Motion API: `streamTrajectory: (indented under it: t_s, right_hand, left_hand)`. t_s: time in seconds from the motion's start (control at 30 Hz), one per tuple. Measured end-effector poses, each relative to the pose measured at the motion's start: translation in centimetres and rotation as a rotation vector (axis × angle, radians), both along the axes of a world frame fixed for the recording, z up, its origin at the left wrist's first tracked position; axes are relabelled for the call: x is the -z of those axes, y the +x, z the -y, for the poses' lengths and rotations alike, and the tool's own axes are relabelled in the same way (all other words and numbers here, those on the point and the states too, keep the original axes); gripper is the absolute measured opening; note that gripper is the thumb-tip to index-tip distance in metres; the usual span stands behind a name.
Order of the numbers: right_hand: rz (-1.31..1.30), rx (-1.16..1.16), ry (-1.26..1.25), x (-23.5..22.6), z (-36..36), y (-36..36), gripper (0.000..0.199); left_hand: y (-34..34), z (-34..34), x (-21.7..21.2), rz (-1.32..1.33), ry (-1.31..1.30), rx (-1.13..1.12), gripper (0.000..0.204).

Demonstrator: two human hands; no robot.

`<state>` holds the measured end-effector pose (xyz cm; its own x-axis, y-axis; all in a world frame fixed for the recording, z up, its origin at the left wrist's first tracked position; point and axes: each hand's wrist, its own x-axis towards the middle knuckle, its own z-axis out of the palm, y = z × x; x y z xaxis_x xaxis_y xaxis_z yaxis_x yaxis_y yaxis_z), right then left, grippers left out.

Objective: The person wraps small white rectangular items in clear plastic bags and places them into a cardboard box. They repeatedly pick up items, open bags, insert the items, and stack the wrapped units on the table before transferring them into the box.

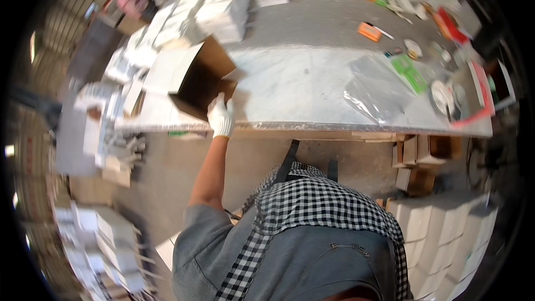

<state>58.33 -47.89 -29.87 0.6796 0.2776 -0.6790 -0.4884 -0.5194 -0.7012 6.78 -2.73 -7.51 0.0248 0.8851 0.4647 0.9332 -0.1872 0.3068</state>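
From my remote seat I see 1 open cardboard box point(196, 78) at 10 o'clock from the centre of the view, lying near the close edge of the desk point(278, 86). It is pale outside and brown inside, with its open mouth turned toward about 3 o'clock. The left hand point(220, 117), in a white glove, is at the box's near corner, at its 5 o'clock, fingers partly bent and reaching up by the mouth. The grip looks only loosely curled at the rim; blur keeps me from telling whether it has closed on the cardboard. The right hand is out of view, so I cannot tell its state. I'd judge the box light and fairly stiff along its folds, but floppy at the free flaps and easy to crush or slide. I'd favour a hold on a side wall close to a fold, fingers inside and thumb outside, over pinching a loose flap. Stacked white boxes point(223, 17) stand at 11 o'clock; a clear plastic bag point(376, 92) lies at 2 o'clock beside green packs point(409, 73).
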Motion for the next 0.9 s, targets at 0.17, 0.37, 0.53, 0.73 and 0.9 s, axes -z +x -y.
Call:
streamTrajectory:
  t_s: [0.17,0.37,0.53,0.73,0.9]
  right_hand:
    - [0.023,-0.482,-0.258,1.5,-1.9,-2.4,0.036]
    - [0.559,-1.143,-0.305,4.8,-1.9,-6.7,0.038]
    - [0.586,-1.078,-0.307,-2.4,-10.3,-10.0,0.039]
    - [0.347,-0.705,-0.237,-8.8,-9.4,-13.2,0.046]
    - [-0.061,-0.085,-0.269,-6.1,-3.6,-9.0,0.039]
  left_hand:
    - [-2.8,3.4,-0.4,0.223,-0.067,-0.131,0.039]
    - [0.0,0.2,0.1,0.128,0.039,0.123,0.036]
    - [6.1,0.6,1.2,0.383,-0.029,0.401,0.038]
    - [18.7,5.5,-4.2,0.372,-0.465,0.691,0.043]
    - [26.8,9.0,-6.5,0.362,-0.625,0.896,0.043]
